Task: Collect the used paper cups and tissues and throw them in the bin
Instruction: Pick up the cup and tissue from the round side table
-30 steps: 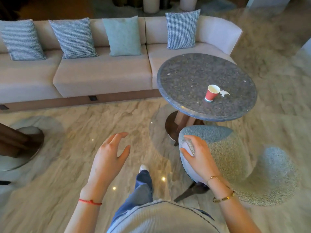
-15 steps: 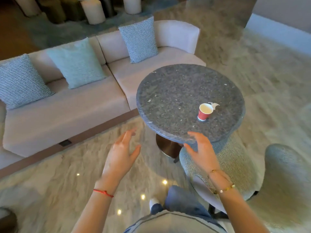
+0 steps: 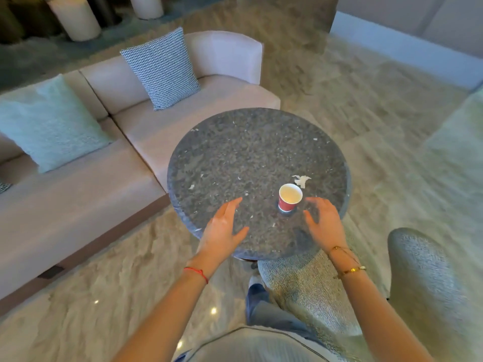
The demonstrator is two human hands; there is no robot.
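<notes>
Both hands are hovering empty over the near part of the round table (image 3: pixel 235 152), the right hand (image 3: pixel 325 226) with fingers spread just right of the red paper cup (image 3: pixel 289 197), the left hand (image 3: pixel 222 228) relaxed and well left of it. The cup is standing upright, light and thin-walled, so a hasty swipe is likely tipping it or spilling whatever is inside, which the blur is hiding. The crumpled white tissue (image 3: pixel 302 180), lying just beyond it on smooth speckled stone, is risking being brushed off the far edge.
</notes>
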